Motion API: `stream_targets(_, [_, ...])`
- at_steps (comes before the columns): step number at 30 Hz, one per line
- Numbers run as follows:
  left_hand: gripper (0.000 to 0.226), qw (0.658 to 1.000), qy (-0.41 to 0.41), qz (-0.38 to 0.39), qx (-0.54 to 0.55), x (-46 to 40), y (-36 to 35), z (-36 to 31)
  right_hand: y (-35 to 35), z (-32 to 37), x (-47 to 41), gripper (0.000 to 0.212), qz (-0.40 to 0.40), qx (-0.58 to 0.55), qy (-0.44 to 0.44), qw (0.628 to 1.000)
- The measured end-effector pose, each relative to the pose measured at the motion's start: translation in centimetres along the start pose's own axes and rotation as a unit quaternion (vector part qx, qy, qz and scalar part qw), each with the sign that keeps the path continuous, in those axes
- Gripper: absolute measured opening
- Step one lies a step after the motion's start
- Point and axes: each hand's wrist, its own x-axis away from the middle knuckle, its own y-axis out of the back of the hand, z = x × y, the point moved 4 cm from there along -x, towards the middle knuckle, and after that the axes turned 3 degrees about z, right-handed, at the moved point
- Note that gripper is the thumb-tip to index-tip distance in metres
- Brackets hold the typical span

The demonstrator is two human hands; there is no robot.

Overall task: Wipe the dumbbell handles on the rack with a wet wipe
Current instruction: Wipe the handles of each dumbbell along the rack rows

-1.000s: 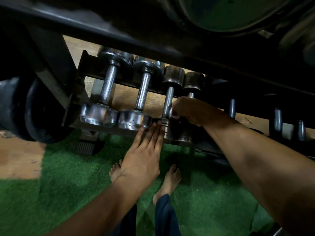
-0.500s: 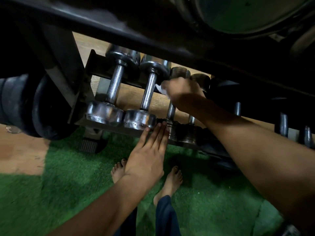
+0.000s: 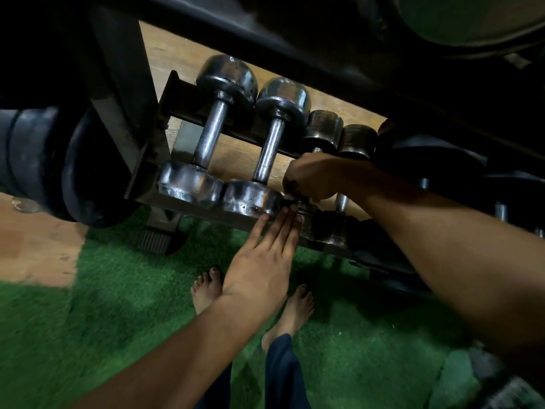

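Several chrome dumbbells lie side by side on the low rack (image 3: 177, 93). My right hand (image 3: 312, 178) is closed around the handle of the third dumbbell (image 3: 321, 131), at the near end, next to the near head. No wet wipe shows; the fist hides whatever it holds. My left hand (image 3: 262, 270) is flat with straight fingers, the fingertips touching the near head of that dumbbell and the front rail. The first dumbbell's handle (image 3: 211, 134) and the second dumbbell's handle (image 3: 271, 149) are bare. A short piece of the fourth dumbbell's handle (image 3: 342, 202) shows below my right wrist.
A dark upper rack beam (image 3: 265, 33) hangs just over the dumbbells. Big black rubber dumbbells (image 3: 44, 160) sit at the left, and more dark ones (image 3: 427, 154) at the right. My bare feet (image 3: 206, 290) stand on green turf (image 3: 118, 320); wooden floor (image 3: 35, 249) lies left.
My right hand has slid along the third dumbbell's handle from its far end back to the near end. The left hand has stayed on the near head.
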Motion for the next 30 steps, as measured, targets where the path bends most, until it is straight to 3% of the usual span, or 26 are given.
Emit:
stream_targets(3, [0.095,1.0,-0.002,0.003,0.0,-0.1,-0.2,-0.1,-1.0,-0.7,0.8,0.019,-0.1,-0.086,0.031,0.991])
stream_targets(6, [0.098,1.0,-0.005,0.006,-0.006,0.0,-0.2,-0.1,-2.0,-1.2,2.8,0.013,-0.256,-0.231,0.128,0.93])
stream_targets(8, [0.1,1.0,-0.006,0.005,-0.009,0.1,-0.1,-0.1,-2.2,-1.6,3.9,0.019,-0.241,-0.322,0.129,0.906])
stream_targets(12, [0.104,1.0,0.0,0.007,-0.008,0.1,0.0,-0.1,-3.0,-3.2,5.7,0.022,-0.135,-0.31,-0.047,0.94])
stream_targets(16, [0.106,1.0,0.001,0.003,-0.006,0.1,0.0,-0.2,-4.9,-3.2,5.9,0.018,-0.143,-0.361,-0.052,0.92])
stream_targets(19, [0.108,1.0,0.005,0.001,-0.005,0.1,0.1,-0.2,-5.2,-2.6,5.5,0.019,-0.162,-0.33,-0.056,0.928])
stream_targets(23, [0.108,1.0,0.008,-0.006,-0.002,0.1,0.0,-0.3,-5.0,-2.9,4.9,0.014,-0.175,-0.379,-0.091,0.904])
stream_targets(26, [0.108,1.0,0.009,-0.006,-0.002,0.1,0.0,-0.3,-5.5,-3.1,5.3,0.011,-0.195,-0.48,-0.096,0.85])
stream_targets(30, [0.107,1.0,0.009,-0.012,-0.006,0.0,-0.1,-0.4,-5.9,-3.0,6.8,0.008,-0.252,-0.677,-0.052,0.689])
